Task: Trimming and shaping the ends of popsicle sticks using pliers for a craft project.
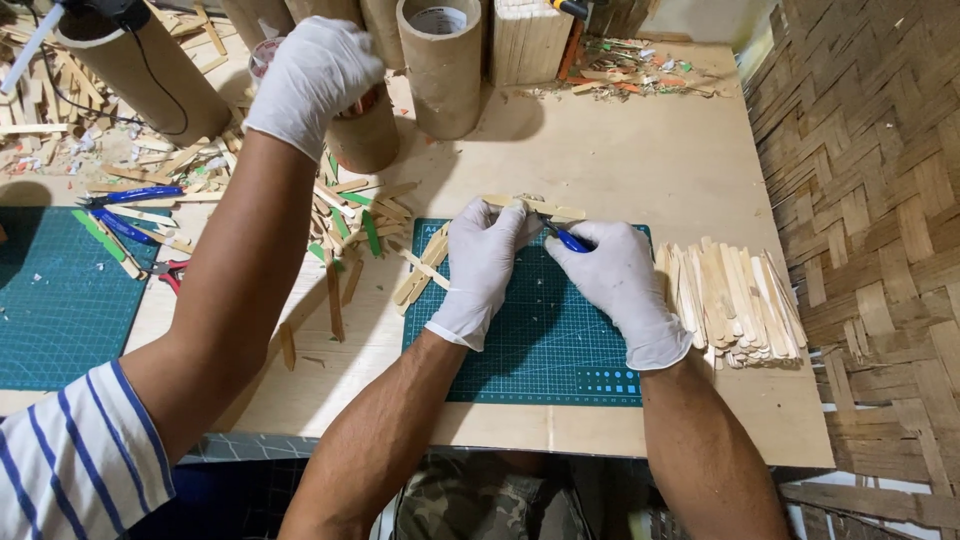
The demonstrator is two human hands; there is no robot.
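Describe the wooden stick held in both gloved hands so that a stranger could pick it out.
Start at the green cutting mat on the plywood table. At its far edge lies one pale stick, crosswise. Unlike the stacked sticks beside the mat, it is single.

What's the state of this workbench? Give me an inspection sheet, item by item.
Surface: plywood table with a green cutting mat.
Job's things: thin wooden stick held over the mat; blue-handled cutter; stack of sticks.
Clutter: loose sticks, cardboard tubes, offcuts.
Hands: left hand steadies the stick; right hand grips the cutter; a co-worker's gloved hand rests on a tube.
Cables: black cord, far left.
Surroundings: woven wall.
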